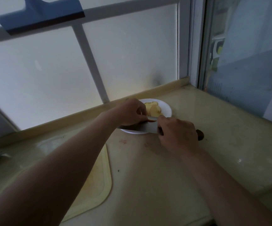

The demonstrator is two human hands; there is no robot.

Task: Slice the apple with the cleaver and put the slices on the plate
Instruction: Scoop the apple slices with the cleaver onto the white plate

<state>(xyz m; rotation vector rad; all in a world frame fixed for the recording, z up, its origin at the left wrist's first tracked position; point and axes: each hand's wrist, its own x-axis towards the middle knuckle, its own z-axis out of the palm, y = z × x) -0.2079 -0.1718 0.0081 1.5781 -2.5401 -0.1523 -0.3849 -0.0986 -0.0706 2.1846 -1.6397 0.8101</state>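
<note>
The right hand (177, 132) is clamped on the cleaver (141, 128) over the plate (166, 108); left hand (132, 111) curled, grip unclear

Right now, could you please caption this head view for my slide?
Right hand holds the cleaver over the white plate; left hand touches an apple slice on its blade.

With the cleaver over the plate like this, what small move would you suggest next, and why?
Probably the left hand should push the reddish-edged slice off the cleaver onto the plate. The right hand holds the blade over the plate's near rim, that slice lies at the blade's edge by the left thumb, and other slices already lie there.
</note>
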